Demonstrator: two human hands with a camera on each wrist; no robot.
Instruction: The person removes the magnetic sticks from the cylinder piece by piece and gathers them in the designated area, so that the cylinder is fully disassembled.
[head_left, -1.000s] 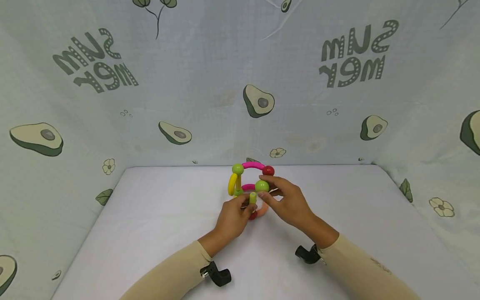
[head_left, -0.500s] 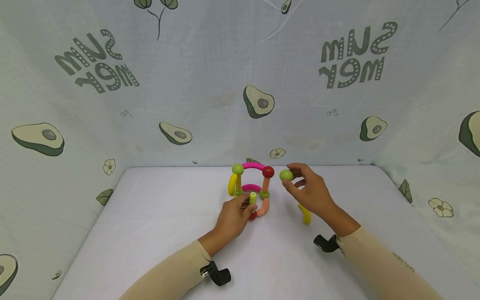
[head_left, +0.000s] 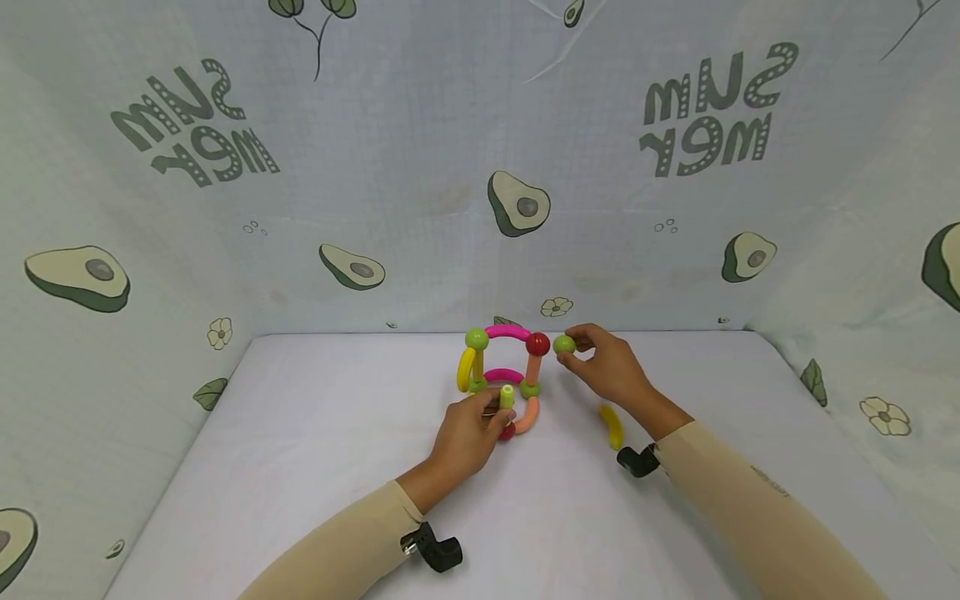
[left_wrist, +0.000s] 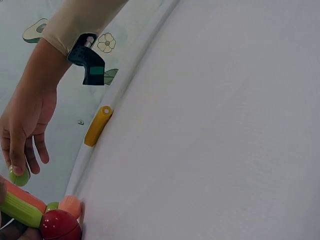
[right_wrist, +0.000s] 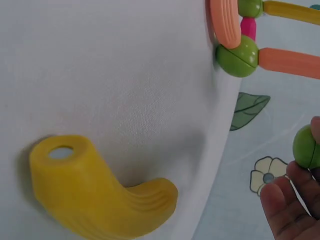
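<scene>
Frame [head_left: 504, 376] of rods and balls stands on the worktop [head_left: 300, 458], the left hand [head_left: 463, 433] pinching its lime rod [head_left: 507, 399] just above the lower red ball [left_wrist: 60, 225], while the right hand [head_left: 606, 367] grips a loose green ball [head_left: 564, 344] beside the upper red ball [head_left: 537, 344], apart from it. Placing that green ball looks like the step in hand, with the lime rod's bare top end one likely seat and a curved yellow rod [head_left: 612, 427] lying loose to the right. Such a move would call for steadying the lime rod and bringing the ball squarely onto its end.
</scene>
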